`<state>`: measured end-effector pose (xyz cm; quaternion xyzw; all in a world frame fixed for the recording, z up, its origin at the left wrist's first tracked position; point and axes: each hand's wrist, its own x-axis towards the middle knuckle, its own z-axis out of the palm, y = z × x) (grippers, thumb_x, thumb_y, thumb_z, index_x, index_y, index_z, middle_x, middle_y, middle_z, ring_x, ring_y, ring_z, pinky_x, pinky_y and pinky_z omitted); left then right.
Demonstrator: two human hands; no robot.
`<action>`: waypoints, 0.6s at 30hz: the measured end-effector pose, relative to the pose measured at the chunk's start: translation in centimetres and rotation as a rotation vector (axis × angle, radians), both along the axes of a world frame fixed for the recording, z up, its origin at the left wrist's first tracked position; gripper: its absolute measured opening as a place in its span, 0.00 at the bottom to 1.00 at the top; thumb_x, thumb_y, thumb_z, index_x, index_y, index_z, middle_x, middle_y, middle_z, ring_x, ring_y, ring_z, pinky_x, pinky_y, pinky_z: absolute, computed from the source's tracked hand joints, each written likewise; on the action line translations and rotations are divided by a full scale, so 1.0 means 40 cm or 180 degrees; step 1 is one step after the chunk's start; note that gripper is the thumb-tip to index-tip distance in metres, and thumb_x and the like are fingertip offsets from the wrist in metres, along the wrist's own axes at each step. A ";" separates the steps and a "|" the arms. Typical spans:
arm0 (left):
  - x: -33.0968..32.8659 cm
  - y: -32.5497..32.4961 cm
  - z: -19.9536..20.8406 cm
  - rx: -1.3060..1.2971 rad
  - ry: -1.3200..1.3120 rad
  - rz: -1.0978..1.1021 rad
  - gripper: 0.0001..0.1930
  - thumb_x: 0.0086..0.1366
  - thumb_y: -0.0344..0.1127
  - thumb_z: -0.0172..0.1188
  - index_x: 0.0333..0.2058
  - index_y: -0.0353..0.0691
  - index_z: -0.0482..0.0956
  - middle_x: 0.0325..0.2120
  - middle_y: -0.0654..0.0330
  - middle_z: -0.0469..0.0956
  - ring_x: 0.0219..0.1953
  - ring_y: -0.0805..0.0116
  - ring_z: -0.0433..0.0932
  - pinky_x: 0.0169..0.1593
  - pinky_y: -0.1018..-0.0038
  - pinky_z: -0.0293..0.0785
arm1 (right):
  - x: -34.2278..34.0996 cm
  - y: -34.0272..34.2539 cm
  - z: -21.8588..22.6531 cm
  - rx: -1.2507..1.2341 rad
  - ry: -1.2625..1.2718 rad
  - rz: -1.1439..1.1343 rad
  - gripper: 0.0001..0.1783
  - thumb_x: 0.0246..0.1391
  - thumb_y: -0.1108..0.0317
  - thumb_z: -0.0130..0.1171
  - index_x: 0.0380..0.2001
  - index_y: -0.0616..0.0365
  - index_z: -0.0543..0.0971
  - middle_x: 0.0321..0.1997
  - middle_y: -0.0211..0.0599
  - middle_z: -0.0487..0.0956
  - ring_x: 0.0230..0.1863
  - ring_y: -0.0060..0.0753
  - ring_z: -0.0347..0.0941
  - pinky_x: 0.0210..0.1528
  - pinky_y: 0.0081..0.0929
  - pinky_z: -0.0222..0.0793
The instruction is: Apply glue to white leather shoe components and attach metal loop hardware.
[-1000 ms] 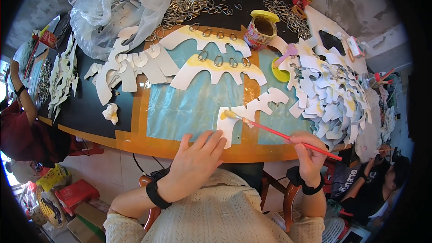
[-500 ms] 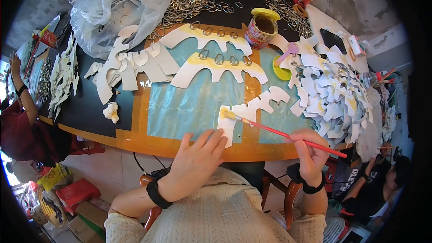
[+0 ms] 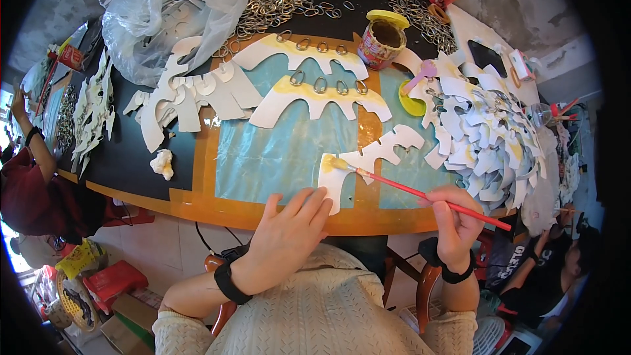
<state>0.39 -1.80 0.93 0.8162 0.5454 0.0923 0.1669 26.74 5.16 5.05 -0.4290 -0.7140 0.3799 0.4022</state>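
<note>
A white cut-out strip [image 3: 334, 190] with several notches lies slanted near the table's front edge. Yellowish glue coats part of its left end. My left hand [image 3: 289, 227] is open, its fingertips resting on the strip's lower left end. My right hand [image 3: 453, 223] is closed around a red-handled brush [image 3: 414, 190], and the bristles touch the glue patch. Beyond it lie two similar strips, a nearer strip [image 3: 279, 106] and a farther strip [image 3: 263, 52], both smeared with glue and carrying several metal rings [image 3: 320, 85].
An open glue can [image 3: 380, 49] stands behind the strips. White cut pieces are heaped at right [image 3: 483, 128] and stacked at left [image 3: 190, 102]. Metal rings [image 3: 282, 0] pile up at the back beside a plastic bag [image 3: 135, 33]. Other people sit at both sides.
The brush and my right hand have shifted slightly to the right, with the bristles still on the glued end. My left hand and the strip stay put.
</note>
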 end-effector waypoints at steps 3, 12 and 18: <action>0.002 0.000 -0.001 0.0000 0.0005 0.0002 0.27 0.60 0.39 0.66 0.56 0.38 0.70 0.58 0.59 0.69 0.61 0.63 0.67 0.56 0.55 0.61 | -0.003 -0.004 0.006 0.0054 -0.0025 0.0083 0.07 0.59 0.79 0.55 0.37 0.67 0.81 0.33 0.46 0.84 0.35 0.33 0.81 0.39 0.26 0.74; 0.001 0.002 0.001 0.0142 0.0067 -0.0023 0.27 0.59 0.39 0.66 0.55 0.37 0.70 0.57 0.58 0.69 0.59 0.65 0.67 0.55 0.59 0.62 | -0.010 -0.003 -0.002 0.0072 0.0033 -0.0112 0.07 0.59 0.79 0.55 0.37 0.67 0.81 0.33 0.46 0.84 0.34 0.34 0.81 0.39 0.25 0.74; 0.004 -0.001 0.001 0.0052 0.0023 0.0018 0.27 0.59 0.39 0.66 0.56 0.38 0.70 0.58 0.59 0.69 0.60 0.64 0.67 0.56 0.57 0.61 | -0.023 -0.007 -0.008 0.0079 0.0013 -0.0108 0.06 0.59 0.78 0.56 0.36 0.67 0.81 0.33 0.46 0.84 0.34 0.34 0.81 0.38 0.26 0.74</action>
